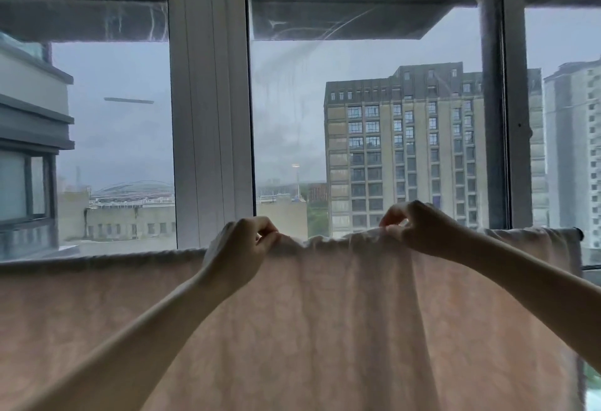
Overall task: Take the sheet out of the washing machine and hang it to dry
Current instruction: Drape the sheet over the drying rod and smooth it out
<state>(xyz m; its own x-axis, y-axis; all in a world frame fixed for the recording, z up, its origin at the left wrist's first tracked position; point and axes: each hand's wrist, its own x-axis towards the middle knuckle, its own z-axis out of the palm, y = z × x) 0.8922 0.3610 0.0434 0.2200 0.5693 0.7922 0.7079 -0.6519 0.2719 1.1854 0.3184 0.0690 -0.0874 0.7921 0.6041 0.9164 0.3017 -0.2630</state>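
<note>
Item: sheet (325,313), draped over rod (577,233). We judge it soft, limp, damp-heavy; hold at top fold. Left hand (237,248), right hand (419,228): each grip pinching bunched top edge.

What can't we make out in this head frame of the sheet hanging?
- Head view: the rod, covered by the sheet except its right end.
- Sheet's lower edge: cut off by the frame bottom.
- Fingertips of left hand and right hand: curled into bunched fabric.
- Washing machine: out of view.
</note>
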